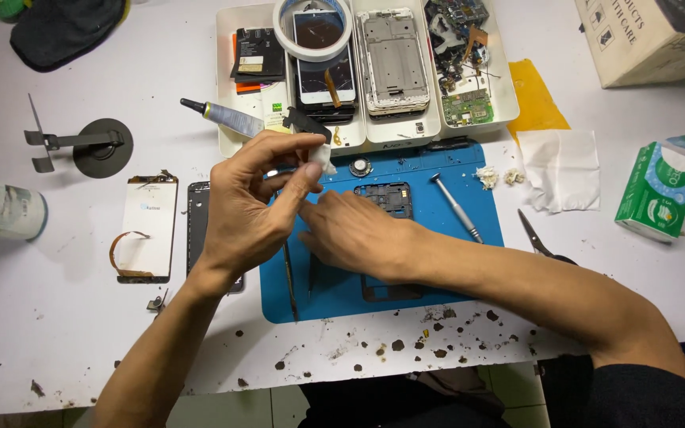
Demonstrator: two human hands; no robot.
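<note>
At the centre of the counter, on the blue work mat, I am pressing my right hand flat over a dark phone frame, whose upper end is showing just past the knuckles at 12 o'clock; these fingers are lying spread and released, gripping nothing that I can see. My left hand is hovering just at 10 o'clock of the right one, its fingers pinched on a small white wad. A screwdriver is lying on the mat at 3 o'clock of the frame, with a small round metal part near the mat's top edge. At 12 o'clock, a white tray is holding phone screens, a bare chassis, circuit boards and a roll of tape; a glue tube is resting against its left side. At 9 o'clock, a detached white screen panel is lying beside a black phone body. At 3 o'clock, scissors, a tissue sheet and a green tissue pack are sitting off the mat.
</note>
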